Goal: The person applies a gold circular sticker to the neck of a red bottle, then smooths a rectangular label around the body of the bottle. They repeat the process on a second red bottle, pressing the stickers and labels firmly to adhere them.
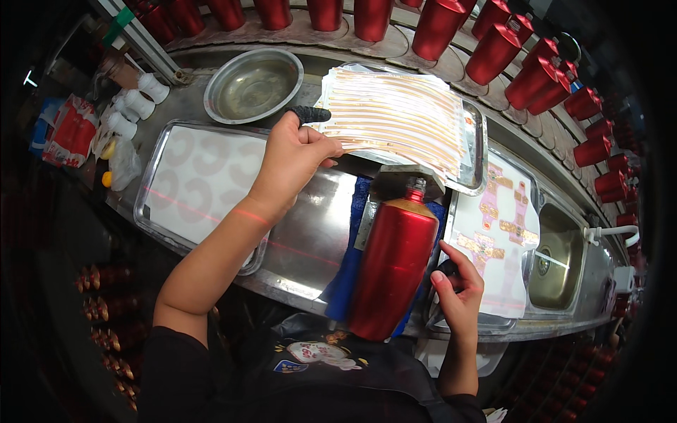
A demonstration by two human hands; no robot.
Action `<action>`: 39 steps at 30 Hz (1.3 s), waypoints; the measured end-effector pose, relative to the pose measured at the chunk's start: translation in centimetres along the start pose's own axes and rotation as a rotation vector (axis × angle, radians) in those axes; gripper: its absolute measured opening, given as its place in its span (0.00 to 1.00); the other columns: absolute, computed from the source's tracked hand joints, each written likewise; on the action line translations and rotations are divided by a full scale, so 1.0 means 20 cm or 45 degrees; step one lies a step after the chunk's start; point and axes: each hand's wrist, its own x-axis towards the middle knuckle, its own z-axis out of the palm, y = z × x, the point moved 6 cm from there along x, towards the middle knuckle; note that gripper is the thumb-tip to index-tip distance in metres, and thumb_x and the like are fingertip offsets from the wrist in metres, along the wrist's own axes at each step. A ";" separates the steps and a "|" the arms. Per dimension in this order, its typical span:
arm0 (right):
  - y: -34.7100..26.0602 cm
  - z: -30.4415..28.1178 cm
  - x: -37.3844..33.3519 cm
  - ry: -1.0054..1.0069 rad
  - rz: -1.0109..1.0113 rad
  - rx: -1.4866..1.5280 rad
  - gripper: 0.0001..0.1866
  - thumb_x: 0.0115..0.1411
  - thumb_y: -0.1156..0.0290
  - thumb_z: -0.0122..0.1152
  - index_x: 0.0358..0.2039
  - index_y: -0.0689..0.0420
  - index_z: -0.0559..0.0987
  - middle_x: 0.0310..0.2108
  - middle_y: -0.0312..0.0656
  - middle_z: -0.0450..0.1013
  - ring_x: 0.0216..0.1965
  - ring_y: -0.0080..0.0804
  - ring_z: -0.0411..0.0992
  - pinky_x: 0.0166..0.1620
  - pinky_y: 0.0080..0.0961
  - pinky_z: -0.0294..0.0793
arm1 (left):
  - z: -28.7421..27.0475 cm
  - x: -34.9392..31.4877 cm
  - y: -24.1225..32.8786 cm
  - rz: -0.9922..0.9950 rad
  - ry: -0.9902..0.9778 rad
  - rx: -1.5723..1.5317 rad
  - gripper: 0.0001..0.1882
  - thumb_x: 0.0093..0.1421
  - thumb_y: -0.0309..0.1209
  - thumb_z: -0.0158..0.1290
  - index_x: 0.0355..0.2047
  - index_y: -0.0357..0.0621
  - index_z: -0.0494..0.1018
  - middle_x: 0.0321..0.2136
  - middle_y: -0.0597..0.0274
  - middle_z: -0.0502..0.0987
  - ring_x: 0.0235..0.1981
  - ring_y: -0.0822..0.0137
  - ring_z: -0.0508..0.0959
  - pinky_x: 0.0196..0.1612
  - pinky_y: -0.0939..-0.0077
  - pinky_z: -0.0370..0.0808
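My left hand point(302, 144) pinches the left end of a white-and-gold strip point(367, 149) at the near edge of a stack of curved strips point(395, 106). A black cover sits on one of its fingers. In front of me a red metallic bottle point(396, 264) with a bare threaded neck lies tilted, its neck against a grey holder point(405, 182) and a blue cloth point(345, 264) under it. My right hand point(460, 285) is just right of the bottle, thumb and forefinger apart and holding nothing. Its other fingers are curled and partly hidden.
A metal bowl point(224, 79) stands behind a tray of white sheet point(159, 151) on the left. To the right are a tray of pink-and-gold labels point(465, 282) and a sink point(553, 285) with a white tap point(613, 231). Red bottles point(438, 32) line a curved conveyor point(395, 46) behind.
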 end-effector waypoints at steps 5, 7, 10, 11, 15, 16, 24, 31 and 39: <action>0.01 -0.01 0.00 -0.002 -0.014 -0.026 0.26 0.59 0.81 0.65 0.60 0.62 0.76 0.30 0.27 0.70 0.24 0.08 0.65 0.29 0.08 0.63 | 0.05 -0.03 0.04 0.006 -0.031 -0.037 0.19 0.59 0.22 0.59 0.43 0.33 0.60 0.32 0.52 0.81 0.36 0.67 0.83 0.39 0.76 0.79; 0.02 -0.01 0.00 -0.003 0.008 -0.002 0.27 0.59 0.80 0.65 0.60 0.62 0.76 0.30 0.27 0.71 0.24 0.08 0.65 0.29 0.08 0.63 | 0.05 -0.05 0.06 0.034 -0.017 -0.053 0.19 0.59 0.22 0.60 0.41 0.34 0.59 0.31 0.52 0.81 0.35 0.68 0.82 0.38 0.77 0.79; 0.03 -0.01 0.00 0.007 0.008 0.017 0.27 0.59 0.80 0.65 0.60 0.63 0.76 0.29 0.27 0.71 0.24 0.08 0.65 0.29 0.08 0.64 | 0.04 -0.08 0.08 0.090 0.005 -0.098 0.19 0.58 0.22 0.61 0.38 0.36 0.60 0.31 0.53 0.80 0.34 0.70 0.82 0.37 0.78 0.79; 0.02 -0.01 0.00 0.017 -0.009 0.013 0.27 0.59 0.80 0.65 0.60 0.63 0.76 0.29 0.27 0.71 0.24 0.08 0.65 0.29 0.08 0.64 | 0.03 -0.08 0.09 0.102 0.001 -0.081 0.19 0.59 0.22 0.60 0.40 0.34 0.60 0.31 0.52 0.81 0.35 0.69 0.82 0.38 0.78 0.79; 0.00 -0.01 0.01 -0.004 -0.015 0.015 0.26 0.60 0.80 0.63 0.60 0.63 0.75 0.29 0.28 0.71 0.24 0.09 0.66 0.29 0.08 0.64 | 0.01 -0.08 0.12 0.190 -0.019 -0.065 0.18 0.59 0.21 0.59 0.42 0.31 0.60 0.33 0.52 0.81 0.36 0.67 0.83 0.42 0.75 0.79; -0.01 -0.02 0.01 0.002 -0.024 0.029 0.26 0.60 0.80 0.63 0.60 0.63 0.75 0.29 0.28 0.71 0.24 0.09 0.66 0.29 0.08 0.64 | 0.01 -0.06 0.13 0.204 -0.010 -0.095 0.18 0.58 0.21 0.60 0.41 0.32 0.60 0.32 0.52 0.81 0.35 0.68 0.82 0.42 0.76 0.79; -0.10 -0.13 0.05 0.206 -0.222 -0.036 0.23 0.60 0.83 0.60 0.57 0.63 0.78 0.28 0.27 0.68 0.25 0.10 0.62 0.31 0.09 0.62 | 0.15 0.07 0.43 0.402 -0.144 -0.276 0.18 0.56 0.22 0.61 0.38 0.31 0.62 0.32 0.49 0.82 0.35 0.68 0.83 0.43 0.77 0.79; -0.62 -0.28 0.21 0.332 -0.490 0.087 0.23 0.59 0.82 0.54 0.56 0.64 0.79 0.41 0.35 0.75 0.29 0.11 0.67 0.33 0.09 0.63 | 0.53 -0.04 0.76 0.695 -0.619 -0.130 0.18 0.60 0.26 0.61 0.48 0.33 0.70 0.34 0.54 0.83 0.40 0.63 0.85 0.53 0.69 0.80; -0.94 -0.19 0.31 -0.285 -0.402 0.366 0.21 0.55 0.72 0.60 0.50 0.65 0.76 0.21 0.29 0.68 0.17 0.10 0.59 0.21 0.10 0.55 | 0.73 -0.28 0.94 0.866 -0.739 -0.139 0.15 0.50 0.22 0.61 0.39 0.33 0.74 0.29 0.60 0.80 0.30 0.74 0.79 0.35 0.79 0.77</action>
